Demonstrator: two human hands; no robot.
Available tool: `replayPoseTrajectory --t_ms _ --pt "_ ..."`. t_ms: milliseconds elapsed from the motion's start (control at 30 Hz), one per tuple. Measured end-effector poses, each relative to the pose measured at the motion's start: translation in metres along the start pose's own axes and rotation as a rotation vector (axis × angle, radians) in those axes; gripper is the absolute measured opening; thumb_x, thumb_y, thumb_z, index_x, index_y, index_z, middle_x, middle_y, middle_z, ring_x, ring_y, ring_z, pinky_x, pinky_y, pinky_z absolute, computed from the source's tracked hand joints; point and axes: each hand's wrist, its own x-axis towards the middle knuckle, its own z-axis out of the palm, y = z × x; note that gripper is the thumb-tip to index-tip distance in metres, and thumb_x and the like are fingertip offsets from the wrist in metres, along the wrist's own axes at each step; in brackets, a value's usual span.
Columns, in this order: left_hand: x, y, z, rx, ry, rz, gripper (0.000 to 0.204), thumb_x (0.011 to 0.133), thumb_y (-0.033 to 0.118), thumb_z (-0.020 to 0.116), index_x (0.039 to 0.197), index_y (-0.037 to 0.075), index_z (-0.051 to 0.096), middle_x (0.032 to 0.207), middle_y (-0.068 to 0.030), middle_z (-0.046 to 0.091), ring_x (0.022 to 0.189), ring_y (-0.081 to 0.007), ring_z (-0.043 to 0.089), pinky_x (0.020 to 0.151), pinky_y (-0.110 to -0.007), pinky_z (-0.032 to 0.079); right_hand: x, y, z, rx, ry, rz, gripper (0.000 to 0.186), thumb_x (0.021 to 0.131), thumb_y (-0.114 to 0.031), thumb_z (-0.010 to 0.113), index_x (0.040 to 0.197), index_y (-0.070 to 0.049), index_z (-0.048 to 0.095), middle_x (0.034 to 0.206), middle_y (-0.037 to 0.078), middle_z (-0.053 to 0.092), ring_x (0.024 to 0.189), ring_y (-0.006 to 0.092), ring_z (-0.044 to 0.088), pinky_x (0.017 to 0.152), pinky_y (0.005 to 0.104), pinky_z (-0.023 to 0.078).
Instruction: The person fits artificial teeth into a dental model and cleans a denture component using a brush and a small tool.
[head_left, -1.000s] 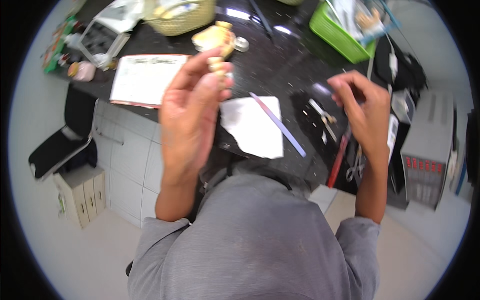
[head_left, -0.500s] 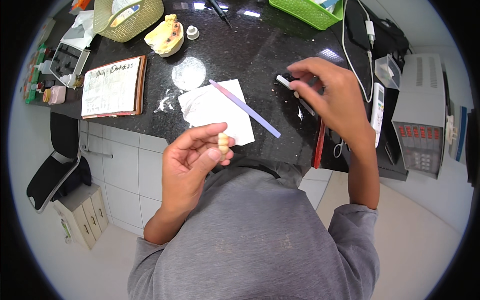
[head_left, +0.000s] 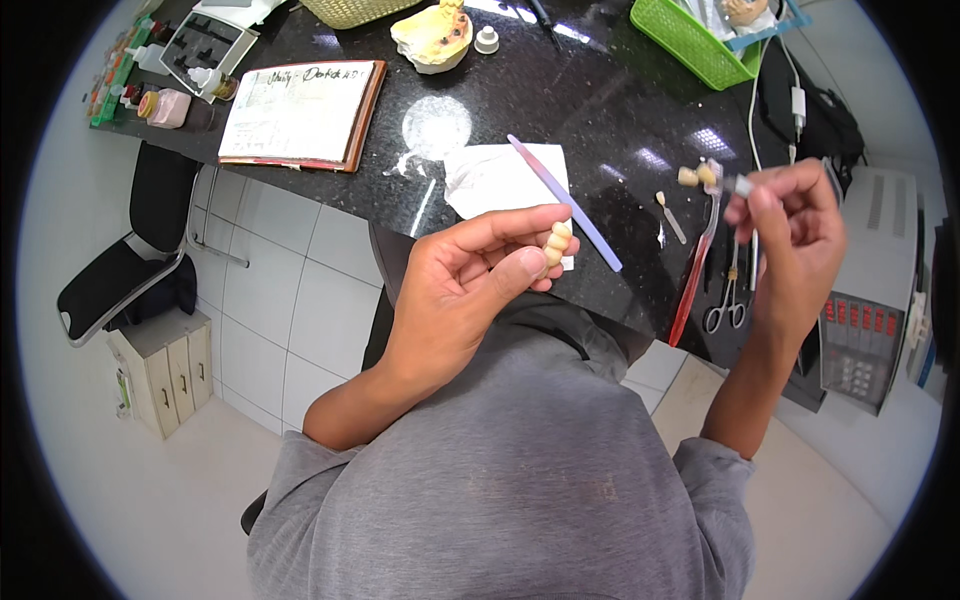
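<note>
Between the thumb and fingers of my left hand [head_left: 455, 275] is a dental bridge [head_left: 556, 246], a short row of cream tooth crowns. My right hand [head_left: 795, 225] pinches the pale end of a small piece [head_left: 742, 186], blurred by motion, which looks like a dental shade tab. Cream tooth shapes [head_left: 688, 177] show just left of that piece, by the head of a red-handled toothbrush [head_left: 693, 275]; whether they join the piece I cannot tell. Another shade tab [head_left: 672, 218] lies on the dark table. Below the right hand are scissor-like forceps [head_left: 730, 303].
A purple file [head_left: 590, 228] lies across white paper [head_left: 480, 180]. Beyond are a dental cast [head_left: 432, 42], a white cap [head_left: 486, 40] and a green basket [head_left: 690, 45]. An open notebook [head_left: 295, 115] is at left, a grey device [head_left: 865, 280] at right.
My right hand has moved right and nearer, away from the spot by the shade tab, with a small pale piece in its fingers. The left hand still holds the bridge. The view has shifted.
</note>
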Motion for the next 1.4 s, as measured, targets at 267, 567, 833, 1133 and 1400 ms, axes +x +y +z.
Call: replayPoseTrajectory --t_ms 267,567,833,1133,1400 --pt "0.007 -0.004 0.006 0.018 -0.063 -0.075 0.035 0.094 0.01 0.056 0.125 -0.006 0.053 0.11 -0.0153 0.064 0.096 -0.0128 0.061 0.084 -0.026 0.049 -0.05 0.018 0.047 0.277 -0.005 0.193 0.017 0.089 -0.001 0.061 0.102 0.007 0.066 0.088 0.012 0.066 0.075 0.0117 0.065 0.065 0.0213 0.054" --pt "0.009 -0.004 0.008 0.009 -0.056 -0.067 0.034 0.093 0.011 0.057 0.123 -0.006 0.053 0.109 -0.0147 0.064 0.094 -0.012 0.061 0.085 -0.026 0.049 -0.057 0.02 0.051 0.274 -0.017 0.237 0.018 0.083 0.003 0.067 0.101 0.006 0.065 0.089 0.009 0.065 0.078 0.0115 0.065 0.068 0.0209 0.053" --pt "0.01 -0.006 0.008 0.0 -0.028 -0.065 0.034 0.093 0.01 0.057 0.123 -0.005 0.054 0.11 -0.0143 0.063 0.095 -0.012 0.06 0.084 -0.026 0.049 -0.058 0.019 0.054 0.176 -0.053 0.215 0.019 0.081 0.003 0.069 0.1 0.005 0.066 0.087 0.008 0.067 0.078 0.0099 0.065 0.068 0.0203 0.052" --pt "0.011 -0.005 0.013 -0.012 -0.033 -0.058 0.034 0.093 0.008 0.056 0.125 -0.004 0.054 0.108 -0.0101 0.063 0.095 -0.0105 0.059 0.084 -0.025 0.049 -0.06 0.023 0.055 0.234 -0.099 0.193 0.017 0.081 0.001 0.07 0.097 0.003 0.067 0.082 0.006 0.067 0.073 0.0077 0.064 0.063 0.0184 0.051" --pt "0.008 -0.005 0.016 -0.001 -0.078 -0.056 0.034 0.092 0.004 0.056 0.126 -0.003 0.054 0.106 -0.0078 0.063 0.095 -0.0099 0.059 0.085 -0.024 0.049 -0.066 0.018 0.053 0.274 -0.055 0.296 0.012 0.084 -0.002 0.068 0.094 0.003 0.065 0.079 0.006 0.066 0.069 0.0071 0.063 0.061 0.0184 0.05"
